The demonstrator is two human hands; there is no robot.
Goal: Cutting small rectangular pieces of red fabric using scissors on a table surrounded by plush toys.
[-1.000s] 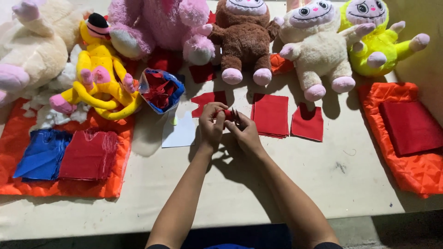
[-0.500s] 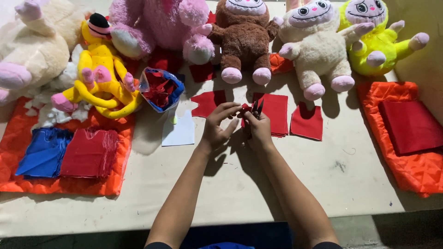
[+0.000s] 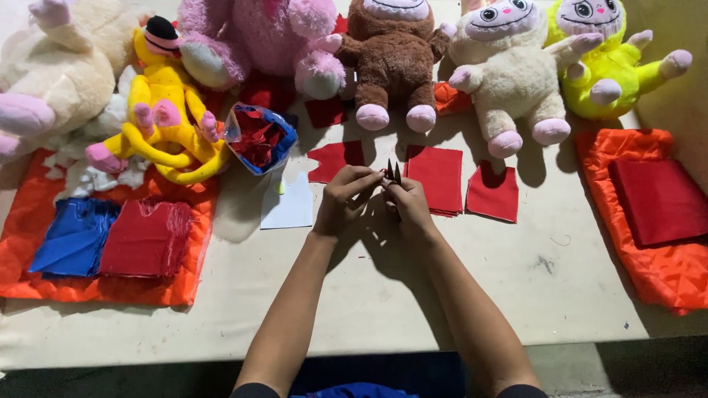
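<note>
Pinching small dark scissors [image 3: 394,172] w/ both hands together, left hand [image 3: 345,200], right hand [image 3: 410,208], red cloth squares [image 3: 439,179] beside.

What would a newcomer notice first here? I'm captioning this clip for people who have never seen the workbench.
First, the row of plush toys along the far edge of the table: a pink one, a brown one, a cream one and a lime-yellow one. Next, at the centre, the left hand and right hand meet around small dark scissors, with red fabric squares just behind.
</note>
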